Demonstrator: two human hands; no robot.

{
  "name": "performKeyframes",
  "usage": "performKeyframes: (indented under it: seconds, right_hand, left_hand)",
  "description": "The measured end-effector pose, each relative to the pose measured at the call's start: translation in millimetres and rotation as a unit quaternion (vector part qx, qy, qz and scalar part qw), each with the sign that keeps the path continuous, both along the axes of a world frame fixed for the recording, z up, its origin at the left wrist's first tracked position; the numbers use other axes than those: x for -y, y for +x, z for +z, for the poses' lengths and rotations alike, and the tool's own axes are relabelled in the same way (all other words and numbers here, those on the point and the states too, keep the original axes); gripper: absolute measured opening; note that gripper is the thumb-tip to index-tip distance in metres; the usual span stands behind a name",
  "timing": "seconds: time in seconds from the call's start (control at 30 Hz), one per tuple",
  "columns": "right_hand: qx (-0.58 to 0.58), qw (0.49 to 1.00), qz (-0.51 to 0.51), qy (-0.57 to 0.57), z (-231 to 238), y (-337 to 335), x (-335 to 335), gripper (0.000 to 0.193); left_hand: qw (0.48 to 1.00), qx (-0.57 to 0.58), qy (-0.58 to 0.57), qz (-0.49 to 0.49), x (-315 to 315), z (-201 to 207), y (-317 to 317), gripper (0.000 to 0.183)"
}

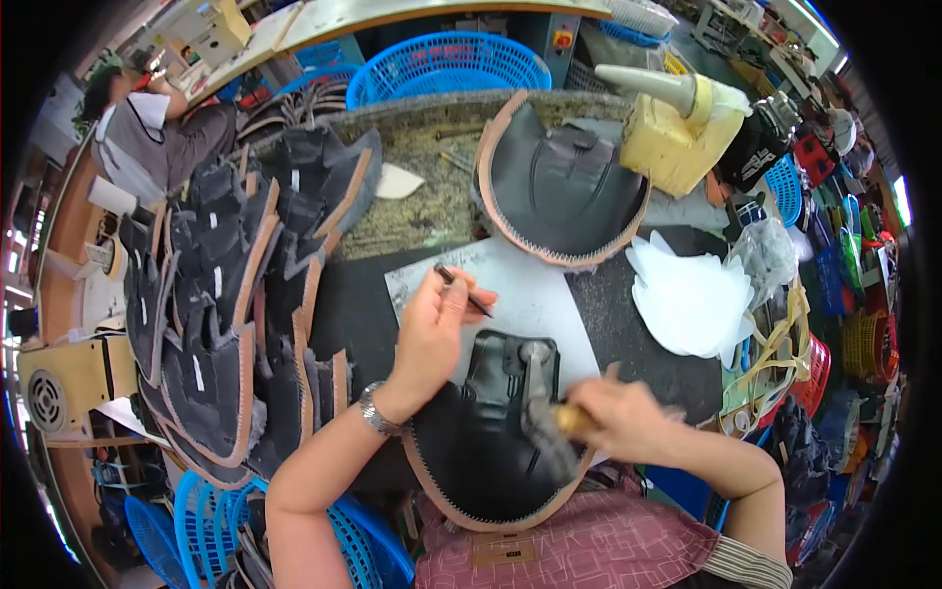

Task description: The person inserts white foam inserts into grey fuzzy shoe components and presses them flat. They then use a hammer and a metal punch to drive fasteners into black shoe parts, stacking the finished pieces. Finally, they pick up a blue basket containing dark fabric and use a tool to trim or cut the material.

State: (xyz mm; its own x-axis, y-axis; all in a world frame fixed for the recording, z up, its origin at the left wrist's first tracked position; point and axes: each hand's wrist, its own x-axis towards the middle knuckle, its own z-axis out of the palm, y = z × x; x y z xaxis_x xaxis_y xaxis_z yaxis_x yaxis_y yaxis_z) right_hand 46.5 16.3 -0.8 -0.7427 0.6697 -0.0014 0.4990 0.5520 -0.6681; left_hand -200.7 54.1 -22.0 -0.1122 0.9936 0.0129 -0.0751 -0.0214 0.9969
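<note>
My left hand [434, 329] is closed on a thin dark pen-like tool [464, 292] and hovers over a pale sheet [520, 275]. In my right hand [623, 417] is a hammer [537, 393], gripped by its yellowish handle; its long metal head is partly smeared by motion. Beneath the hammer lies a black moulded panel [461, 447] with a curved tan zigzag-stitched edge and a raised rectangular recess. Its curved side faces me, close to my apron. A similar black panel [559, 187] rests farther back on the bench.
Overlapping black panels [226, 294] are heaped on the left. White cut pieces [692, 294] lie at right, below a yellow block [677, 142] with a grey horn-shaped part. A blue basket [446, 69] stands behind the bench; another person [147, 137] sits at far left.
</note>
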Motion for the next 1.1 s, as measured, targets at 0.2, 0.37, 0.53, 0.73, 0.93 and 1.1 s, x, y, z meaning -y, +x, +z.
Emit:
performKeyframes:
  seconds: [0.2, 0.37, 0.53, 0.73, 0.93, 1.1]
  right_hand:
    - [0.028, 0.984, 0.072, 0.159, 49, -9, -31, 0.026]
    - [-0.092, 0.934, -0.217, 0.267, 73, 4, -161, 0.022]
    - [0.018, 0.893, -0.249, 0.375, 26, 27, -238, 0.023]
    - [0.048, 0.923, -0.185, 0.333, 0, 49, -96, 0.017]
    - [0.092, 0.976, -0.030, 0.193, -14, 1, -32, 0.023]
    - [-0.011, 0.997, -0.070, -0.016, -9, -24, -18, 0.020]
  left_hand:
    - [0.898, -0.434, 0.051, 0.057, -69, -13, -79, 0.021]
    - [0.853, -0.518, -0.005, -0.064, -115, -24, -86, 0.019]
    - [0.894, -0.445, 0.049, 0.005, -99, -31, -64, 0.026]
    - [0.945, -0.300, -0.109, 0.069, 60, -33, -62, 0.065]
    - [0.958, -0.263, -0.066, 0.090, 87, -42, -15, 0.072]
    - [0.977, 0.010, -0.049, 0.205, 98, -39, -20, 0.072]
